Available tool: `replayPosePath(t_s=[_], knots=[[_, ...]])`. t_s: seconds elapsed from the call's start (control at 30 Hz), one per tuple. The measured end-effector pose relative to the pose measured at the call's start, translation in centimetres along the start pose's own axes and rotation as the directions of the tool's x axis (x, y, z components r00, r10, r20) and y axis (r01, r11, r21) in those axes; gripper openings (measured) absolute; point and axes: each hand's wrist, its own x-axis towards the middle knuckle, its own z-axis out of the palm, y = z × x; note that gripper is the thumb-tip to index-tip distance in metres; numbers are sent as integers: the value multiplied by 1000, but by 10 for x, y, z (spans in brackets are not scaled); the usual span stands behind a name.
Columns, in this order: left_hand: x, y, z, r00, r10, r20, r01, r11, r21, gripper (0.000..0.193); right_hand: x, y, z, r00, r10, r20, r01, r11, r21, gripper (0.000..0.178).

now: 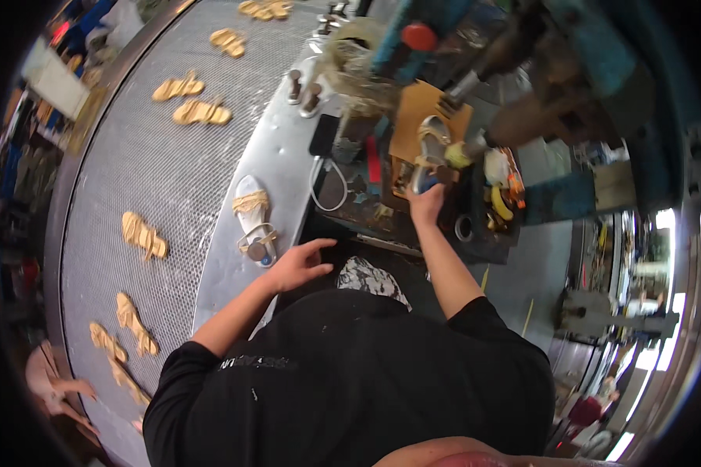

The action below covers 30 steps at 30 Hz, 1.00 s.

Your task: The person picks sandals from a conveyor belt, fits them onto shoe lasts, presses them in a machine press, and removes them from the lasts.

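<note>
My right hand (427, 205) grips the heel end of a tan strappy sandal (433, 134), which is on a shoe last with a blue part. The sandal lies over a brown board (413, 117) on the machine's bench, beside the machine's dark head. My left hand (302, 265) is empty, its fingers apart and pointing right, above the gap between the metal ledge and my lap. Close to it on the ledge (276, 148) rests a second strappy sandal (250, 204), its last showing pale at the toe.
A mesh conveyor belt (187, 167) on the left carries several tan sandals (144, 235). Farther up the ledge lies a black phone (324, 135) with a white cable (346, 194). Dark lasts (311, 100) stand beyond it. The blue machine (600, 62) overhangs the bench at right.
</note>
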Motion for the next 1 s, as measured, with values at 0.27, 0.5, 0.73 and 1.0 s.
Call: replayPosePath(t_s=[0.27,0.5,0.73,1.0], knots=[[-192,-99,-7,565,-223,-795,42,969,-242,34,37,38,-13,1000,-32,-1,31,993,-115,59],[-525,-286,-62,-686,1,-728,612,543,-576,27,92,49,23,928,-313,-200,279,943,-181,53],[-580,-357,-181,-534,59,-843,760,472,-448,42,76,-33,85,905,-415,91,423,862,-280,55],[-522,-399,-229,-694,36,-719,560,655,-507,33,80,-81,108,871,-451,197,492,796,-353,57]])
